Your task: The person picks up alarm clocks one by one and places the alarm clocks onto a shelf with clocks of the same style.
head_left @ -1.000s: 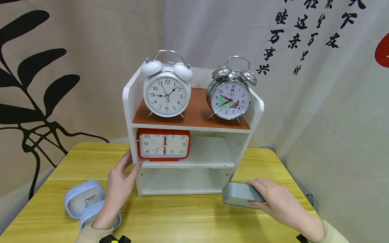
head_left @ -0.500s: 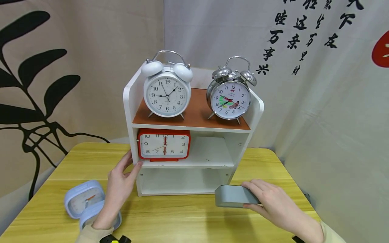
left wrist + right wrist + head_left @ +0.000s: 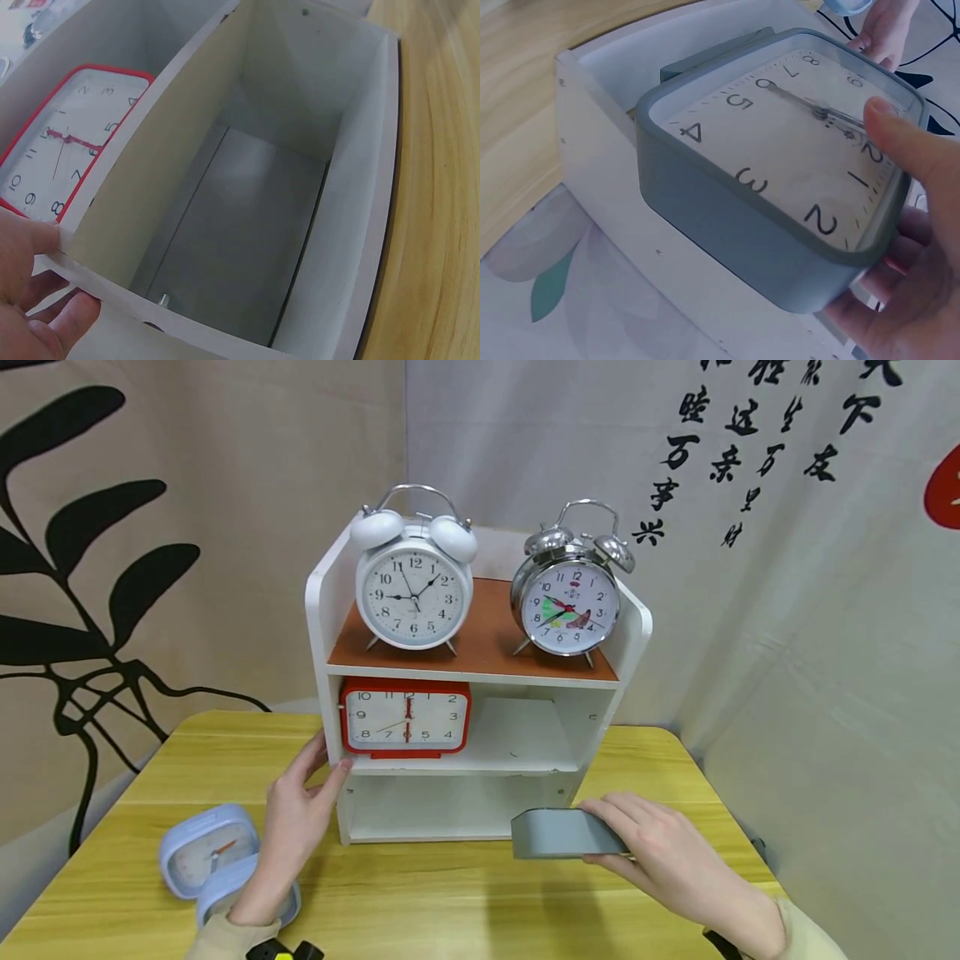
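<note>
In the head view my right hand [image 3: 667, 860] grips a grey-blue square clock [image 3: 562, 833] above the table, in front of the shelf's bottom right. Its white numbered face [image 3: 780, 142] shows in the right wrist view, my thumb over the front rim and fingers behind. My left hand [image 3: 300, 814] holds the left side panel of the small white shelf [image 3: 465, 765], thumb at the front edge, other fingers along the outside. A red rectangular clock [image 3: 405, 720] stands on the middle tier's left. The top tier bears a white twin-bell alarm clock [image 3: 414, 593] and a silver twin-bell alarm clock [image 3: 568, 602].
A light blue clock-like object in two joined parts [image 3: 212, 852] lies on the wooden table [image 3: 405, 902], beside my left forearm. The shelf's bottom tier [image 3: 450, 810] holds nothing visible. Printed curtains [image 3: 787, 610] hang behind the table.
My right hand has moved left with the grey-blue clock, bringing it in front of the shelf's lower right part. My left hand has stayed at the side panel.
</note>
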Action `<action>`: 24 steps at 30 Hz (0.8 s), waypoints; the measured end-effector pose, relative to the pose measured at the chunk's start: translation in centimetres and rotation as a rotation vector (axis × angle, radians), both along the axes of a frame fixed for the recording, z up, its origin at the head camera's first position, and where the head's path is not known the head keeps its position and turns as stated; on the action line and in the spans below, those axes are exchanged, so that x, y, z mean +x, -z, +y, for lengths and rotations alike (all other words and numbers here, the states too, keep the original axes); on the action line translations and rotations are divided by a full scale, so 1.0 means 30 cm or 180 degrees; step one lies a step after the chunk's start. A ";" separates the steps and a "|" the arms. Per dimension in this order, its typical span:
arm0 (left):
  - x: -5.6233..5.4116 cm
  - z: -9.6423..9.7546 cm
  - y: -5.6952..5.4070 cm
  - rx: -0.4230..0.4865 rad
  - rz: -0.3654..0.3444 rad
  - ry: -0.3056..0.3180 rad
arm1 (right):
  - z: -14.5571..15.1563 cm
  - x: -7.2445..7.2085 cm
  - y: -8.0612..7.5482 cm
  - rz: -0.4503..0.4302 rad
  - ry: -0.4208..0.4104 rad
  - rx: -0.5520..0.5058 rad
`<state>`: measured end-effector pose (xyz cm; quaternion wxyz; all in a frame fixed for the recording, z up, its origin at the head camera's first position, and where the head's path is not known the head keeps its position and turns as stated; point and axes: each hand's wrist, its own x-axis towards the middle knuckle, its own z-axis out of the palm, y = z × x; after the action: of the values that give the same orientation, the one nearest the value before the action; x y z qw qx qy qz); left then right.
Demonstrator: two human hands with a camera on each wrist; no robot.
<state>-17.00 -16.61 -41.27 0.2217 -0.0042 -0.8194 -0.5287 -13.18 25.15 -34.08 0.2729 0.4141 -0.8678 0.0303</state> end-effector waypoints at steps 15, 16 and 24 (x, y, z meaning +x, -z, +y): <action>0.001 0.002 -0.003 -0.0013 -0.0007 -0.0012 | -0.092 -0.052 -0.055 0.0316 -0.0350 -0.0099; 0.001 0.002 -0.003 -0.0011 -0.0009 -0.0012 | -0.097 -0.057 -0.059 0.0312 -0.0366 -0.0090; 0.001 0.002 0.000 -0.0018 0.0015 -0.0014 | -0.128 -0.082 -0.083 0.0304 -0.0440 -0.0069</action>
<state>-16.97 -16.56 -41.27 0.2247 -0.0043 -0.8203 -0.5259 -15.64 21.31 -31.60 0.3157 0.4710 -0.8228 0.0388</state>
